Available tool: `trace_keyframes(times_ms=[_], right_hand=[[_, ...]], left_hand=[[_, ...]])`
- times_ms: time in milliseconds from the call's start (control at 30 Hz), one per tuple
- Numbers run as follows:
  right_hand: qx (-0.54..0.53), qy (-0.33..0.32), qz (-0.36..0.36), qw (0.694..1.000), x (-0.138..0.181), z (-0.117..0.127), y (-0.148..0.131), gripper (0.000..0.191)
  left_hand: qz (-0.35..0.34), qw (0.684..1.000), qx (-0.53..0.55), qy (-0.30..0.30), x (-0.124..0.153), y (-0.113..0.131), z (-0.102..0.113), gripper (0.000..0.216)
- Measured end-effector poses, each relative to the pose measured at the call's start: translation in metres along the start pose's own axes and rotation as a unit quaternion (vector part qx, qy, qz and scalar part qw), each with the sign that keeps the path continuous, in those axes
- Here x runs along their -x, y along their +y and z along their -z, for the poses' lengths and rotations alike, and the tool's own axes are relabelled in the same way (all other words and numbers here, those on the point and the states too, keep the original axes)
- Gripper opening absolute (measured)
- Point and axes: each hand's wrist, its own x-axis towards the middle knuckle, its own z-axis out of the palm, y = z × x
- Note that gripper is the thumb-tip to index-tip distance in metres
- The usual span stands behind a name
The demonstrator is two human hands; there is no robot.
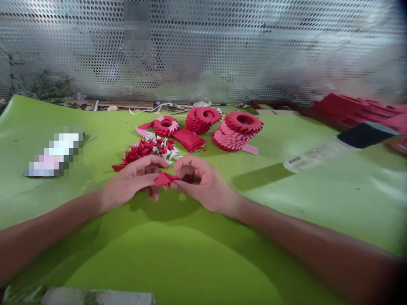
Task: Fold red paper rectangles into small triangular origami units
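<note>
The red piece [163, 178] I hold is matt paper, the surface [171, 258] before me smooth and glossy, the perforated screen [203, 55] beyond like shiny metal.

Bright green all over, this table [171, 254]! Out left lies a blurred slab [54, 154]; towards the middle there's a heap [140, 152] of folded red and white bits. Right behind it, a small ring [158, 128], red and pink, then two taller rings [230, 137] further right! A red stack [190, 140] sits among them, a pink strip [251, 149] just beside, and over right, a bottle [318, 156].
</note>
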Motion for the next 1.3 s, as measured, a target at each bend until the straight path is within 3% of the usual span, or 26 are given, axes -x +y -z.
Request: trace_keyframes(times_ms=[200,333,667,933,1300], right_hand=[[-0.026,-0.019,-0.009,0.999,-0.002,0.001,0.004,0.037],[-0.009,-0.037,-0.015,0.999,-0.002,-0.001,0.007,0.035],[0.019,-0.065,-0.016,0.998,0.002,0.005,0.004,0.035],[0.158,-0.062,-0.051,0.984,0.001,0.005,-0.002,0.033],[0.144,-0.076,-0.044,0.986,0.001,0.006,-0.003,0.034]], left_hand=[[0.011,0.976,-0.215,-0.018,0.005,-0.003,-0.008,0.042],[0.022,0.960,-0.278,-0.030,0.009,-0.001,-0.013,0.048],[0.009,0.950,-0.310,-0.022,0.005,0.003,-0.013,0.041],[-0.017,0.921,-0.389,-0.012,0.005,0.009,-0.012,0.041],[0.019,0.935,-0.351,-0.052,0.003,0.007,-0.003,0.037]])
